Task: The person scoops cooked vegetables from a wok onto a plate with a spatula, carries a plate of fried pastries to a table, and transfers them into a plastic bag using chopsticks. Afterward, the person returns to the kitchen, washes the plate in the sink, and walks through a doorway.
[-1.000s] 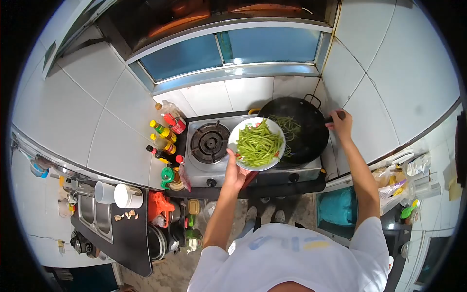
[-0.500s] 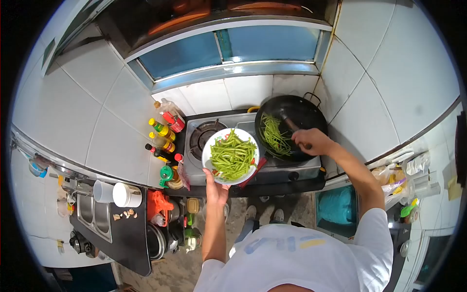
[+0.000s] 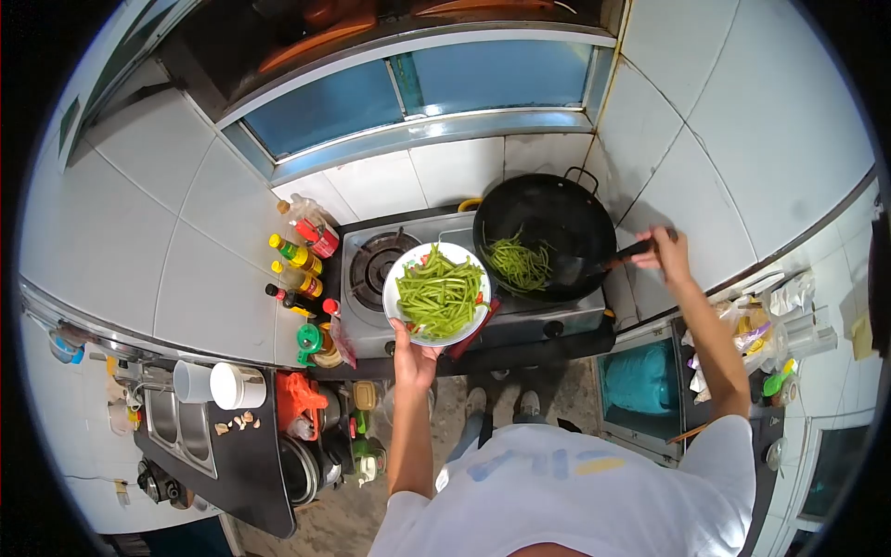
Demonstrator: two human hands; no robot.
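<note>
The left hand (image 3: 415, 360) holds a white bowl (image 3: 393, 295) from its near side, thumb at the rim, over the near middle of the stove (image 3: 580, 320). Green beans (image 3: 436, 295) fill the bowl. The right hand (image 3: 663, 255) is closed around a dark handle (image 3: 636, 249) at the right edge of the black wok (image 3: 575, 213). More beans (image 3: 520, 264) lie in the wok's near left part. Bottles (image 3: 299, 280) stand left of the bare burner (image 3: 373, 269).
</note>
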